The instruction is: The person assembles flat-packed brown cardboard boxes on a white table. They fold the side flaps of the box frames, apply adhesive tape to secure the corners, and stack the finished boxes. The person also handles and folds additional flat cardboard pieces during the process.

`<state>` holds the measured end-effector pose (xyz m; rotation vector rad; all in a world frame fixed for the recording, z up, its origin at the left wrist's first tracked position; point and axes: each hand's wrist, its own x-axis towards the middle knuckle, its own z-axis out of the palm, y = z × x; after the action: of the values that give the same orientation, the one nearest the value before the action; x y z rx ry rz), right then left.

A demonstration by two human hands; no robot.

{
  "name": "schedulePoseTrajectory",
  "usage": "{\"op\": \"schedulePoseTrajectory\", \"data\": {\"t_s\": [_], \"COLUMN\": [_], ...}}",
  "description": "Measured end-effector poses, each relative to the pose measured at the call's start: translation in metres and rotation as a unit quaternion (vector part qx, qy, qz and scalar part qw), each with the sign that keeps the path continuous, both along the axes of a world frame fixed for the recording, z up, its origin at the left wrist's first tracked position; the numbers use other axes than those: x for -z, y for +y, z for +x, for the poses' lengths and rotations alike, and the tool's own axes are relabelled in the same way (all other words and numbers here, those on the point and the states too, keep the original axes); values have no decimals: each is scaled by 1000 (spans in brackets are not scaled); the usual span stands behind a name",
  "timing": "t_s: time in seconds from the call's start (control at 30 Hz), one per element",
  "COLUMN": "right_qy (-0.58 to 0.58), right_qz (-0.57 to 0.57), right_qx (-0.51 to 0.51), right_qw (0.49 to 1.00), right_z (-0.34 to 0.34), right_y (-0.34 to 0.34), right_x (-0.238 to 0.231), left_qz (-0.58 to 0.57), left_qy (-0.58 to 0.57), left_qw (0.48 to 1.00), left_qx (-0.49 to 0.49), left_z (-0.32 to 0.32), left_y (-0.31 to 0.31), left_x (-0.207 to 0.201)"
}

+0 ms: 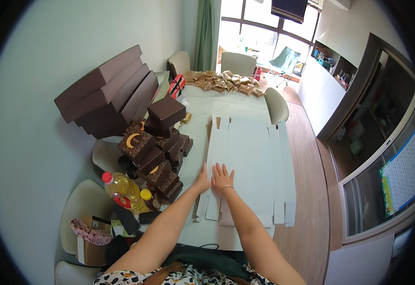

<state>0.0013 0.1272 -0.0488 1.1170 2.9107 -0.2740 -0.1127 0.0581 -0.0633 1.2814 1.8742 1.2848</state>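
Observation:
A flat, unfolded white cardboard box (pixel 247 164) with cut flaps lies before me on the table. At its left edge, my left hand (pixel 201 180) is seen edge-on, gripping the flap, its fingers partly hidden. Close beside it, my right hand (pixel 222 177) rests palm down on the white face with fingers spread. Brown cardboard edges show under the white sheet along the left side. To the left of my hands stands a pile of dark brown boxes (pixel 166 112), some with a gold crescent on a patterned lid.
Large brown boxes (pixel 107 90) lean stacked by the left wall. A bottle of yellow oil (pixel 126 189) and a yellow-capped jar (pixel 149 197) stand near my left forearm. Many small gold packets (pixel 224 82) cover the table's far end. Chairs (pixel 276 105) surround the table (pixel 202 102).

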Motion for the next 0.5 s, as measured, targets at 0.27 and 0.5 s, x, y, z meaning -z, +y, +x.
{"op": "schedulePoseTrajectory", "data": {"t_s": [0.27,0.5], "right_qy": [31,-11], "right_qz": [-1,-28], "right_qx": [29,30], "right_qw": [999,999], "right_z": [3,-5], "right_y": [-11,-20], "right_x": [-7,-33], "left_qz": [-7,57], "left_qy": [-59,-207], "left_qw": [998,977], "left_qx": [1,0], "left_z": [0,-9], "left_y": [0,-10], "left_x": [2,28]}}
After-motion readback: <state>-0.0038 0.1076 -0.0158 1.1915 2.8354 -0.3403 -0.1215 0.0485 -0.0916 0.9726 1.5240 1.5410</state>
